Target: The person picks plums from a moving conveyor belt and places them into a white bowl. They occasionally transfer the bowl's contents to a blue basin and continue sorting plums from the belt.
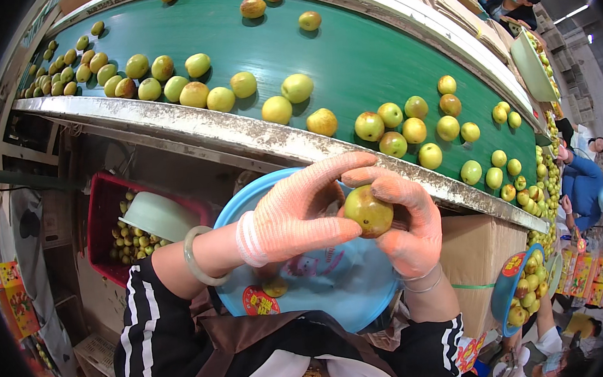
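Both my hands wear pale orange-and-white knit gloves. My right hand [413, 222] grips a large yellow-green jujube [369, 211] with a brownish blush, its fingers curled over the top and side. My left hand [295, 215] cups the same fruit from the left, thumb tip against its lower edge; the inside of that palm is partly hidden. Beneath my hands is a light blue plastic basin [337, 305] with a red sticker [260, 301]. One jujube [275, 287] lies in the basin beside the sticker.
Beyond the basin runs a green conveyor belt [375, 50] with scattered jujubes and a worn metal edge [211, 124]. A red crate [102, 204] with small jujubes and a pale tub [163, 215] stands left. At right are a cardboard box [477, 259], a filled blue basin [501, 292] and several people.
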`<state>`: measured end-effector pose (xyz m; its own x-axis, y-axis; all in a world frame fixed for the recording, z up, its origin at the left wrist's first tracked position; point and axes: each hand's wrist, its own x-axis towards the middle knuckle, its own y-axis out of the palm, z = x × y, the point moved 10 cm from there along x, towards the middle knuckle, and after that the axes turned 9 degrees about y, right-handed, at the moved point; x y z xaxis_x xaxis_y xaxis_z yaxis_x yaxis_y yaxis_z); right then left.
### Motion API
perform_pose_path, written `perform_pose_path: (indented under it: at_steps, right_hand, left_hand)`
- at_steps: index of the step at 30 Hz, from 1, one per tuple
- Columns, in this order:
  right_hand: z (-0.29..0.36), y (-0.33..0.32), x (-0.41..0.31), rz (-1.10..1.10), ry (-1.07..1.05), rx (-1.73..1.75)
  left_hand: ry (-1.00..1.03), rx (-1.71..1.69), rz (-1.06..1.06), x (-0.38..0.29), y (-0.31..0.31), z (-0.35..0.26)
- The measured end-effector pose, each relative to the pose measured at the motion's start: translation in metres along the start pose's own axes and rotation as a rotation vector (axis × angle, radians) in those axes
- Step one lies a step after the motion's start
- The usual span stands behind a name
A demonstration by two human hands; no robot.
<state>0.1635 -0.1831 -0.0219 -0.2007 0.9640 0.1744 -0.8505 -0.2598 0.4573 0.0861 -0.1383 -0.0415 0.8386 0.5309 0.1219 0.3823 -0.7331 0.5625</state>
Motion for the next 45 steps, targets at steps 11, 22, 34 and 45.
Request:
perform_pose_path:
  at_steps: [11,22,34,45]
  right_hand:
    - [-0.015,0.003,-0.004,-0.062,-0.012,-0.057]
    - [-0.014,-0.007,-0.012,-0.101,-0.053,-0.139]
    - [-0.015,-0.011,-0.011,-0.119,-0.058,-0.009]
    - [0.036,-0.048,-0.003,-0.244,-0.012,-0.633]
  left_hand:
    - [-0.170,-0.037,-0.104,-0.007,-0.013,0.007]
    - [0.044,0.097,0.094,-0.002,0.001,0.006]
    - [0.119,0.182,0.082,-0.002,0.002,0.006]
    - [0.218,0.761,0.243,-0.011,-0.005,-0.004]
